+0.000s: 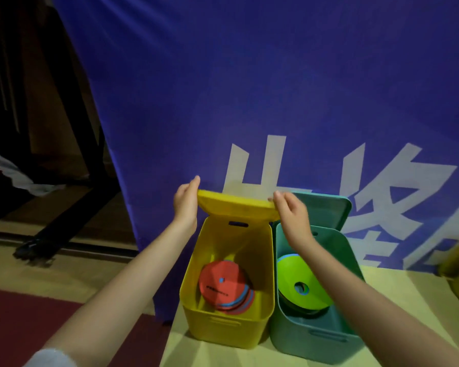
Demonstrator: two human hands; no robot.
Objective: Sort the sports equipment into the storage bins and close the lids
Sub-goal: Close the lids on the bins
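The left hand (pixel 186 205) is curled round the left end of the yellow lid (pixel 236 205), thumb raised above its edge, while the right hand (pixel 289 210) pinches the lid's right end from above; the lid is thus held by both hands just over the far rim of the yellow bin (pixel 265 263), at the centre of the frame, tilted and not yet seated. Inside that bin, a stack of flat discs (pixel 223 284) topped by a red one can be seen. Just to the right, touching or nearly so, a teal bin (pixel 353 260) holds a stack of cone markers (pixel 300 279) with a lime green one on top, and its teal lid (pixel 326 210) is propped behind it against the blue banner (pixel 249 88). Sorting appears largely done, and the lid-closing step is judged to be in hand. The lid would next need to be lowered level, lined up with all four rim edges and pressed down, after which the teal lid remains to be fitted.
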